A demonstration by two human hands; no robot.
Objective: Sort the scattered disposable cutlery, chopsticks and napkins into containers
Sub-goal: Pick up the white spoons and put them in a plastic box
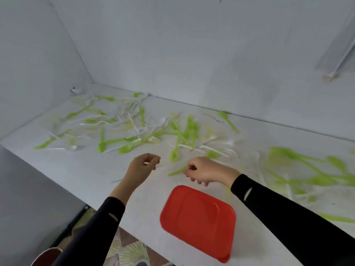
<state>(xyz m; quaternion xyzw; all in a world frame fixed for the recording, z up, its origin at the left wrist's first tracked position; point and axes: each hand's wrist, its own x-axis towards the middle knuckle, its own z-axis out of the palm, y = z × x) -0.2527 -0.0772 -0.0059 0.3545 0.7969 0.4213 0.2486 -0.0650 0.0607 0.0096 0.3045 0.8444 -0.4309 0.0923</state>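
Green and white plastic cutlery (134, 131) lies scattered over the white table (80, 173), with another blurred heap of green pieces (315, 175) at the right. A red square plate (199, 221) sits near the front edge, nothing on it. My right hand (203, 171) hovers just behind the plate, its fingers closed on the handle of a green utensil (177, 171) that points left. My left hand (143, 167) hangs above bare table left of it, fingers curled with thumb and forefinger close together; nothing shows between them.
White walls close the table at the back and left. The table's front edge runs diagonally at lower left, with a patterned floor (130, 252) below it. A green piece (336, 217) lies near my right sleeve.
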